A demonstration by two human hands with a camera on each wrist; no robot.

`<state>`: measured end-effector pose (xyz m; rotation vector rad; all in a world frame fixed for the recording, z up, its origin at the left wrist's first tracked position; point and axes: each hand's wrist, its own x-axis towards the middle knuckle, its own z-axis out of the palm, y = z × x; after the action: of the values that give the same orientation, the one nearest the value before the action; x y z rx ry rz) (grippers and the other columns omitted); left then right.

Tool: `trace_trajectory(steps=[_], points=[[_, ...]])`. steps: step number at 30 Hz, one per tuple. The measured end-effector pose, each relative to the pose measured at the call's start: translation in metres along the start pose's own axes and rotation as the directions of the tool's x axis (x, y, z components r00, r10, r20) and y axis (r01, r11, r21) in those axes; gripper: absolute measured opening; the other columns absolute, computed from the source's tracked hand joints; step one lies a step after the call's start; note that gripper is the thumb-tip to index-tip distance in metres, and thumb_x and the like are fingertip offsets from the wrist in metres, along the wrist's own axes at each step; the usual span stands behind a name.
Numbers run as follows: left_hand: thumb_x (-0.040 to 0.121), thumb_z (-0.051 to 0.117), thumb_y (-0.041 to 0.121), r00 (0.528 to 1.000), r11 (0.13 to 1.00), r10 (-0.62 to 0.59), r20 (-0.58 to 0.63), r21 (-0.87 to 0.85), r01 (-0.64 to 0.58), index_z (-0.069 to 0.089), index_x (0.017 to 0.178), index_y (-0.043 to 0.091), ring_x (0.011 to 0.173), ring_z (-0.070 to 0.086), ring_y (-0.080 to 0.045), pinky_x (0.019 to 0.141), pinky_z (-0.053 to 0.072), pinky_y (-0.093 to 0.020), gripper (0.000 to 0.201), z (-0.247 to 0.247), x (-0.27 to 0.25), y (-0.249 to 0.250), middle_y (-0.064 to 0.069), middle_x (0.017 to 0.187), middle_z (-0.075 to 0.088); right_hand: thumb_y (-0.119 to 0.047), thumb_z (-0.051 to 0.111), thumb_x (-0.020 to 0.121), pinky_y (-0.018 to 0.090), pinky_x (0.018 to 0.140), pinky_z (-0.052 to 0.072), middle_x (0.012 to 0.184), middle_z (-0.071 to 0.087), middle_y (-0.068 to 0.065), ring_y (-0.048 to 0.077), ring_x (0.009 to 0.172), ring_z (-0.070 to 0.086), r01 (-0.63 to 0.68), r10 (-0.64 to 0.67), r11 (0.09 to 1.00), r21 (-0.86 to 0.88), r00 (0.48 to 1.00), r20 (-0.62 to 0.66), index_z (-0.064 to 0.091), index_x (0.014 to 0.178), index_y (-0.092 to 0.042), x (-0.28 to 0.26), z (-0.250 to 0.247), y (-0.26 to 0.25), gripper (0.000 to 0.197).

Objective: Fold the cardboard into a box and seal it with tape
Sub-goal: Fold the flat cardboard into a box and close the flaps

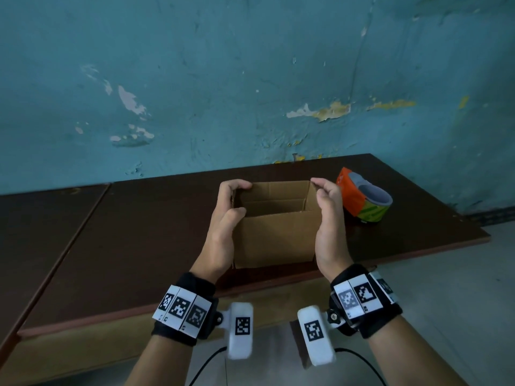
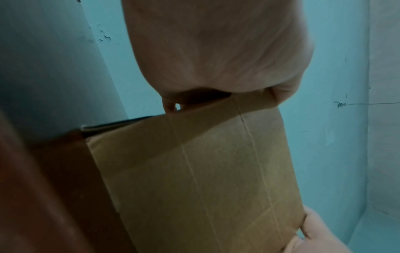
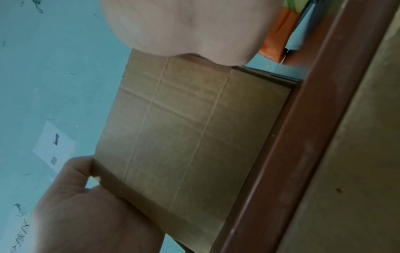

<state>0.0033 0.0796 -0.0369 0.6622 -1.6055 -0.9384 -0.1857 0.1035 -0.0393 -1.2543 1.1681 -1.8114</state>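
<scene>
A brown cardboard box [image 1: 274,238] stands upright on the dark table [image 1: 139,232] with its top open; flaps lie inside it. My left hand [image 1: 225,207] grips its left wall, fingers curled over the far-left top corner and thumb on the near top edge. My right hand [image 1: 327,196] grips the right wall, fingers curled at the far-right top corner. The left wrist view shows the box [image 2: 205,179] below my left hand [image 2: 216,51], the right hand [image 2: 314,236] at its far edge. The right wrist view shows the box [image 3: 184,128], right hand [image 3: 184,25] and left hand [image 3: 86,214].
An orange tape dispenser [image 1: 362,199] with a green-and-yellow roll lies on the table just right of the box, also seen as the tape dispenser [image 3: 275,42] past my right hand. A peeling blue wall rises behind. The table's front edge [image 3: 292,154] runs close beneath the box.
</scene>
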Motion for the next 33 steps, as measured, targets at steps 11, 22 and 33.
trace_trajectory(steps=[11, 22, 33], points=[[0.095, 0.033, 0.049, 0.993, 0.990, -0.078, 0.084, 0.128, 0.067, 0.067, 0.135, 0.025, 0.138, 0.048, -0.016, 0.121, 0.030, -0.046, 0.058, -0.003, 0.000, 0.001, -0.003, 0.140, 0.060, -0.036, 0.041, 0.093, 0.001, 0.085, 0.038, 0.118, 0.055, -0.012, -0.019, 0.099, 0.052, 0.016, -0.016, 1.000, 0.001, 0.999, -0.050, 0.052, 0.128, -0.019, 0.004, 0.007, 0.002, 0.041], [0.111, 0.024, 0.033, 0.946, 0.852, -0.323, -0.016, -0.441, 0.283, 0.067, 0.139, 0.012, 0.129, 0.065, -0.017, 0.107, 0.052, -0.034, 0.055, 0.007, -0.005, 0.016, -0.008, 0.138, 0.070, -0.042, 0.041, 0.093, 0.007, 0.089, 0.040, 0.117, 0.054, -0.013, -0.017, 0.101, 0.052, 0.011, -0.013, 0.999, -0.031, 0.999, -0.045, 0.051, 0.127, -0.024, 0.003, 0.007, -0.001, 0.040], [0.091, 0.044, -0.019, 0.923, 0.863, -0.348, -0.165, -0.441, 0.247, 0.072, 0.129, 0.010, 0.123, 0.068, -0.024, 0.094, 0.060, -0.030, 0.056, 0.008, 0.004, 0.006, -0.007, 0.131, 0.073, -0.038, 0.038, 0.094, -0.001, 0.082, 0.037, 0.117, 0.054, -0.013, -0.022, 0.096, 0.051, 0.007, -0.008, 0.999, -0.031, 0.999, -0.032, 0.052, 0.129, -0.021, 0.002, 0.006, -0.003, 0.042]])
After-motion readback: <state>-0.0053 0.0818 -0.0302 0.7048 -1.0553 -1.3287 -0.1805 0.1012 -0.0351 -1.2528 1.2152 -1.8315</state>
